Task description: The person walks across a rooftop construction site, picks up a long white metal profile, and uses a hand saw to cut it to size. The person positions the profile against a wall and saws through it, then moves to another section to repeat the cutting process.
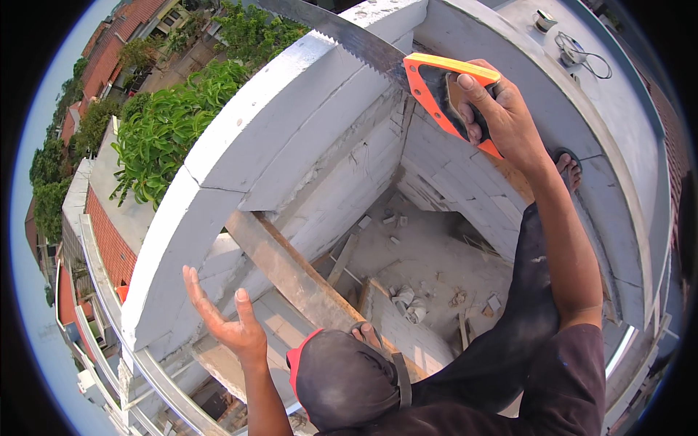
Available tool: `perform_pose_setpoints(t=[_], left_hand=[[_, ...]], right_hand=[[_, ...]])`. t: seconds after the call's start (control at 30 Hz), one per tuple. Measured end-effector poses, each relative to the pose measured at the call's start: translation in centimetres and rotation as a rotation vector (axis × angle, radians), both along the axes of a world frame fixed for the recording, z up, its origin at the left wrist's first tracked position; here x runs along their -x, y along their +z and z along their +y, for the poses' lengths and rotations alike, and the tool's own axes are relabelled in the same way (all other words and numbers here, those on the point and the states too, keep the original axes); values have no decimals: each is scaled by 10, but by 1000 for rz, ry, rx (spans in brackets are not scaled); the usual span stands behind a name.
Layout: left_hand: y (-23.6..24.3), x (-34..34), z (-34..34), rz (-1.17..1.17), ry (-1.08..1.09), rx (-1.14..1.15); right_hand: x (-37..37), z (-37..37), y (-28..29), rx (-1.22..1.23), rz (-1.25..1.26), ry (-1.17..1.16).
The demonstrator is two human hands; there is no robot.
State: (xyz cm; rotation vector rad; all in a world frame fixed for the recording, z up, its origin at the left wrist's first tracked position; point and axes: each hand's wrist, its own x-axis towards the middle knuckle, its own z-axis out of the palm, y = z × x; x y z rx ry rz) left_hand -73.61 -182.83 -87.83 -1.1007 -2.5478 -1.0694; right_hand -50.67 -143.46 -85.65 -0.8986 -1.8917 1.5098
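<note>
My right hand [502, 120] is wrapped around the orange and black handle of a handsaw [352, 43]. The toothed blade reaches up and to the left, passing over the top of a white block wall [247, 109]. Whether the teeth touch the blocks, I cannot tell. My left hand [229, 320] is raised at the lower left, fingers apart and palm bare, near the inner side of that wall. Below it and to the right, a wooden plank [291, 269] spans the gap between the walls, with a foot at its near end.
A deep walled space drops below, its dusty floor [407, 247] littered with rubble and boards. My right foot [568, 171] stands on the right-hand ledge [611, 218]. A tape-like roll [544, 20] and a coiled cord [574, 51] lie at the upper right. Trees [174, 123] stand outside the left wall.
</note>
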Motion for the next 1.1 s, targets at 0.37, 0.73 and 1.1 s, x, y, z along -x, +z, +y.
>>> perform_pose_setpoints(t=[0.37, 0.73, 1.1], left_hand=[[-8, 112, 349, 216, -224, 627], [-6, 103, 346, 189, -197, 651], [-7, 108, 342, 256, -185, 576]], right_hand=[[-5, -13, -21, -85, 146, -30], [-7, -20, -13, -117, 126, -44], [54, 11, -5, -167, 150, -36]])
